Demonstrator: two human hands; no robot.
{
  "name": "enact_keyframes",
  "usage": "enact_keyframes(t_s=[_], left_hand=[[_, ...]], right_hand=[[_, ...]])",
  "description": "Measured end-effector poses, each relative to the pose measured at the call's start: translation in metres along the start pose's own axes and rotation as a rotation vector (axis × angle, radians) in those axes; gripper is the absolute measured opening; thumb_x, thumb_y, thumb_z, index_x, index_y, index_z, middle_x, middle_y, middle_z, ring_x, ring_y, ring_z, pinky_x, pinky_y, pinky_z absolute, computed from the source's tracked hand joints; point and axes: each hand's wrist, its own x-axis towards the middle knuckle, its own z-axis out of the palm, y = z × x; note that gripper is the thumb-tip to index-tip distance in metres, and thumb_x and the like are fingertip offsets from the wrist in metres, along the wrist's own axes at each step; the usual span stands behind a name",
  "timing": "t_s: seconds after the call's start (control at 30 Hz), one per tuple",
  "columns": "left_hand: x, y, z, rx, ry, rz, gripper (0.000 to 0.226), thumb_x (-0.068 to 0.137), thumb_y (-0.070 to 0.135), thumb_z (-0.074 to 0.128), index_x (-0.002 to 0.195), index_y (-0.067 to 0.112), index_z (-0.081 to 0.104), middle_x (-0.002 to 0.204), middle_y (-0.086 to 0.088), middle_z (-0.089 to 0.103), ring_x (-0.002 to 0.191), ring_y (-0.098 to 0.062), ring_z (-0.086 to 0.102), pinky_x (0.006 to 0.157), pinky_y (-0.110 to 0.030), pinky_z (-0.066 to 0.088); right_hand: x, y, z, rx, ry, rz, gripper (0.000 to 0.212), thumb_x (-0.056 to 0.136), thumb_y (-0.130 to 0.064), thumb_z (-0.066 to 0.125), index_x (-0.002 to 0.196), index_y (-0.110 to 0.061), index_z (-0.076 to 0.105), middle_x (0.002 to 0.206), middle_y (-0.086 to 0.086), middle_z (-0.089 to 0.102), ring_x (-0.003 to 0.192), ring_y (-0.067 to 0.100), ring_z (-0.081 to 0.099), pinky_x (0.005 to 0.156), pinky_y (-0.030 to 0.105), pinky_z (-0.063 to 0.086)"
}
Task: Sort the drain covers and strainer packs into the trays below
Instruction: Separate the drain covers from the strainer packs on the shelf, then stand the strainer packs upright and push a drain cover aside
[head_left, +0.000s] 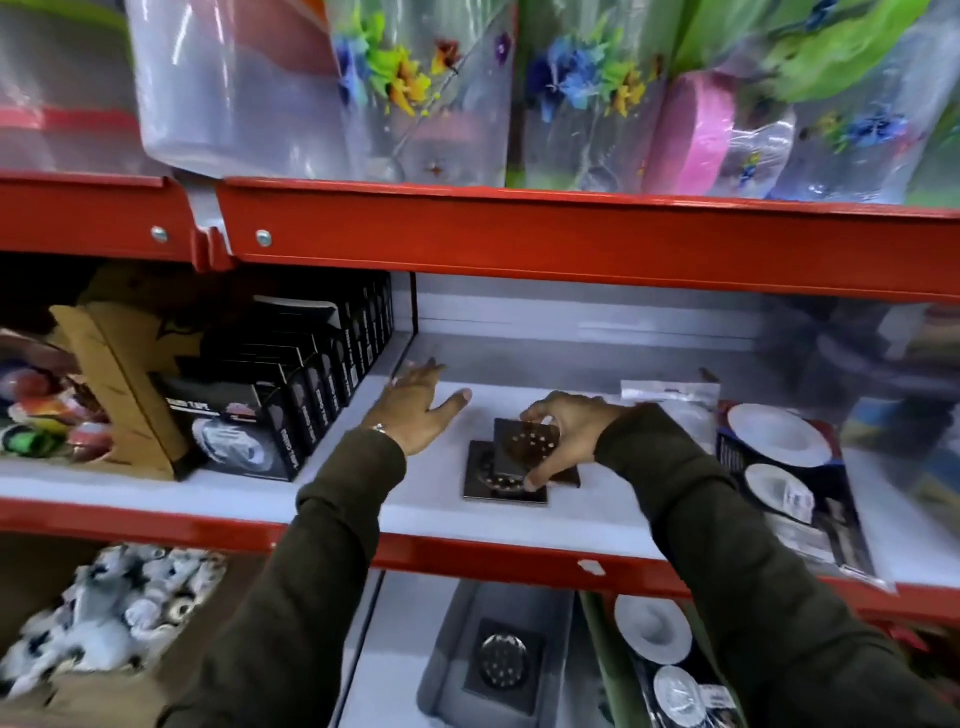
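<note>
A square drain cover (524, 444) is pinched at its edges by the right hand (569, 431), tilted above a second drain cover (498, 480) lying flat on the white shelf (363, 493). The left hand (415, 410), at nine o'clock from them, is spread with nothing in it. A strainer pack (784, 483) lies at three o'clock. At six o'clock, below, another cover (504, 662) is seen in a grey tray (447, 644).

A shop aisle. Red metal shelving (571, 244) holds rows of identical boxed tape (291, 395), carded strainer packs (789, 488), and plastic-wrapped containers (249, 83) above. Sorting trays (447, 634) sit on the shelf below.
</note>
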Motion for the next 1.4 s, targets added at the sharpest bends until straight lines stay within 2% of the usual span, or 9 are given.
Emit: enact_keyframes(t_s=[0.1,0.37,0.57,0.77,0.93,1.03,1.17,1.3,1.4], left_hand=[[0.001,-0.008,0.010,0.132,0.120,0.034,0.073,0.099,0.057,0.031,0.158,0.016,0.017,0.167,-0.002,0.012,0.155,-0.020,0.003,0.126,-0.043,0.000],[0.004,-0.026,0.018,0.160,0.188,0.080,0.071,0.099,0.056,0.032,0.157,0.016,0.020,0.167,-0.003,0.014,0.155,-0.020,0.004,0.126,-0.045,-0.002],[0.001,0.003,0.025,0.136,0.189,0.106,0.066,0.101,0.052,0.032,0.157,0.019,0.022,0.166,-0.001,0.017,0.155,-0.022,0.008,0.126,-0.044,-0.001],[-0.007,0.103,0.061,-0.085,0.271,0.187,0.044,0.099,0.041,0.042,0.138,0.024,0.054,0.143,-0.001,0.056,0.133,-0.025,0.049,0.108,-0.035,0.041],[-0.014,0.200,0.117,0.054,0.096,0.228,0.034,0.095,0.042,0.042,0.101,0.023,0.070,0.109,-0.004,0.071,0.106,-0.032,0.059,0.085,-0.035,0.044],[-0.019,0.239,0.151,0.191,0.001,0.184,0.043,0.094,0.047,0.039,0.098,0.018,0.071,0.108,-0.011,0.070,0.106,-0.034,0.060,0.084,-0.037,0.042],[-0.025,0.265,0.172,0.292,-0.036,0.091,0.037,0.092,0.041,0.047,0.110,0.017,0.068,0.115,-0.011,0.069,0.111,-0.033,0.060,0.096,-0.038,0.039],[-0.032,0.271,0.167,0.215,0.033,-0.032,0.033,0.087,0.040,0.050,0.107,0.018,0.065,0.111,-0.007,0.069,0.109,-0.031,0.061,0.095,-0.037,0.040],[-0.040,0.267,0.162,0.181,0.088,-0.141,0.039,0.084,0.043,0.053,0.110,0.017,0.064,0.115,-0.007,0.067,0.111,-0.030,0.061,0.095,-0.036,0.042]], right_hand=[[0.013,-0.020,0.018,-0.048,-0.045,-0.014,0.096,0.050,-0.073,0.076,0.133,-0.032,0.051,0.137,-0.006,0.053,0.127,0.027,0.049,0.106,0.040,0.038],[0.018,-0.026,0.033,-0.056,-0.023,0.048,0.104,0.053,-0.071,0.078,0.143,-0.031,0.043,0.142,-0.005,0.045,0.128,0.028,0.047,0.108,0.039,0.038],[-0.004,-0.002,0.027,0.037,0.142,0.074,0.106,0.067,-0.076,0.064,0.154,-0.029,0.024,0.164,-0.003,0.014,0.150,0.027,0.018,0.121,0.044,0.017],[-0.062,0.082,0.007,0.161,0.494,0.409,0.082,0.084,-0.068,0.051,0.152,-0.026,0.031,0.163,0.003,0.019,0.149,0.033,0.021,0.119,0.051,0.019],[-0.115,0.155,0.013,0.340,0.515,0.798,0.075,0.094,-0.054,0.046,0.153,-0.012,0.026,0.158,0.022,0.027,0.145,0.040,0.025,0.118,0.051,0.023],[-0.138,0.184,0.027,0.362,0.428,0.893,0.067,0.098,-0.045,0.040,0.151,-0.007,0.026,0.152,0.024,0.032,0.142,0.041,0.029,0.118,0.051,0.023],[-0.152,0.198,0.035,0.476,0.409,0.859,0.059,0.094,-0.028,0.048,0.144,-0.003,0.031,0.148,0.025,0.036,0.140,0.040,0.032,0.116,0.049,0.027],[-0.148,0.201,0.028,0.489,0.554,0.616,0.057,0.088,-0.014,0.053,0.143,-0.010,0.038,0.140,0.024,0.043,0.132,0.042,0.037,0.111,0.044,0.032],[-0.133,0.201,0.019,0.445,0.498,0.479,0.064,0.087,-0.010,0.051,0.148,-0.018,0.034,0.141,0.021,0.044,0.130,0.041,0.037,0.107,0.040,0.033]])
